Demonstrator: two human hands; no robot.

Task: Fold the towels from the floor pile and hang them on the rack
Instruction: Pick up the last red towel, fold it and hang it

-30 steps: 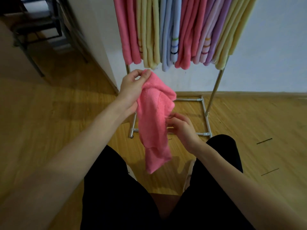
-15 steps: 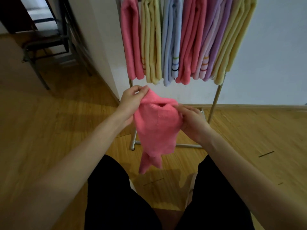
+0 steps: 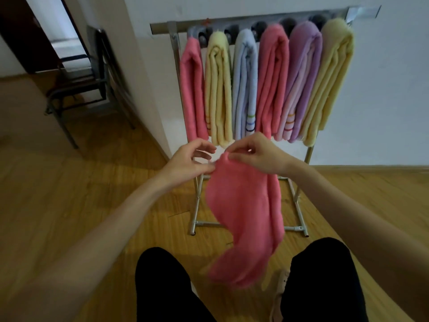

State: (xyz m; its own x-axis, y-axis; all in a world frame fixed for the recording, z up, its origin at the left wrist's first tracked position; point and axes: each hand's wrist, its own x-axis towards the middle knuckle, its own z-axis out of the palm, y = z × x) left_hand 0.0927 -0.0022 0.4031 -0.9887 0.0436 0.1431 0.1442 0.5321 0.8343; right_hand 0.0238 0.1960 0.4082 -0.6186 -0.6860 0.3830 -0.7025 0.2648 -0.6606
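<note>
Pinching the pink towel (image 3: pixel 246 214) at its top corner, left hand (image 3: pixel 185 162) & right hand (image 3: pixel 257 154) met close together before the rack (image 3: pixel 174 43); rest hung blurred.

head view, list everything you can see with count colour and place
hanging towels: six, pink, yellow, pale blue, pink, purple, yellow, folded over the rack
rack: one, silver metal, against the white wall
held towel: one, pink, hanging unfolded before the rack
chair: one, black, far left
floor: wood, yellow-brown
legs: two, black trousers, bottom
hands: left and right, both pinching the held towel's top edge
</note>
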